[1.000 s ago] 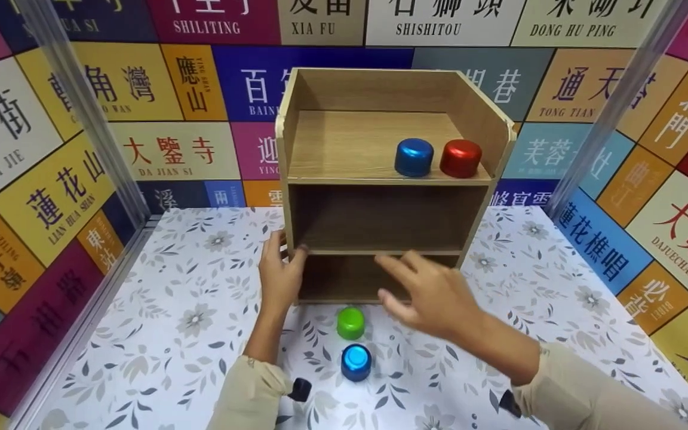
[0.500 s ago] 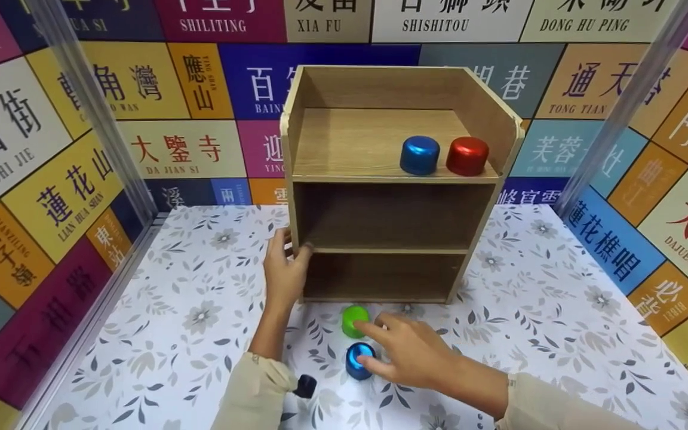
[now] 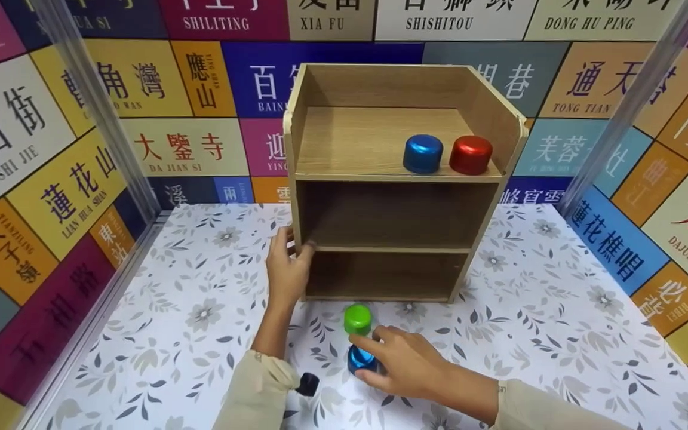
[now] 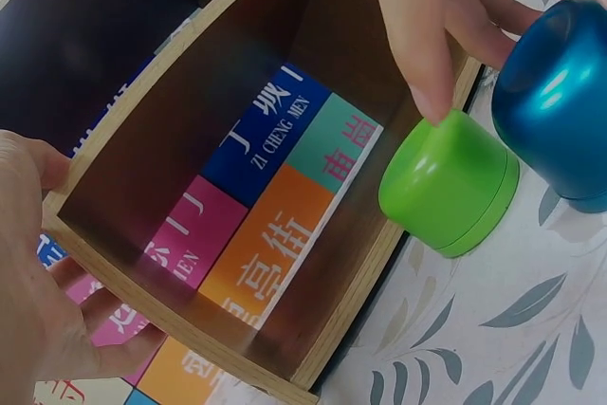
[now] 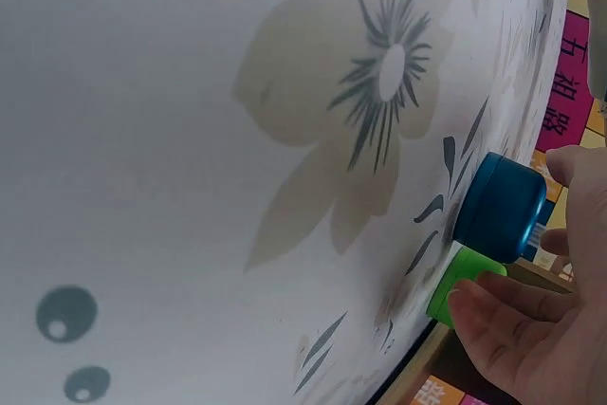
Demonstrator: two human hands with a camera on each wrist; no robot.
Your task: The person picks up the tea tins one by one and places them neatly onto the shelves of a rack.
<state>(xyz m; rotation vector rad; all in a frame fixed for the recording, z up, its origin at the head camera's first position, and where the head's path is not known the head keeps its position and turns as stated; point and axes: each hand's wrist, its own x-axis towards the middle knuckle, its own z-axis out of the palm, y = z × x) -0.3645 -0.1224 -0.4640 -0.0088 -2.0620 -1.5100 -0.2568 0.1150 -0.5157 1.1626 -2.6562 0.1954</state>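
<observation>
My left hand (image 3: 288,269) holds the left side panel of a small wooden shelf (image 3: 383,177), thumb at its front edge and fingers outside. My right hand (image 3: 409,361) reaches over a shiny blue canister (image 3: 361,361) on the table, thumb and index finger spread on either side of it. Just behind stands a small green canister (image 3: 358,319) with a seam near its base; in the left wrist view a right finger overlaps its top edge (image 4: 446,130). In the right wrist view the blue canister (image 5: 501,208) shows between thumb and fingers.
On the shelf's top board stand another blue canister (image 3: 423,154) and a red canister (image 3: 470,155), side by side at the right. A floral cloth (image 3: 200,322) covers the table. Printed sign panels (image 3: 186,149) and clear uprights (image 3: 111,119) enclose it.
My right hand has come down from in front of the lower shelf, back toward me, to the near blue canister. The left hand keeps its place on the shelf side.
</observation>
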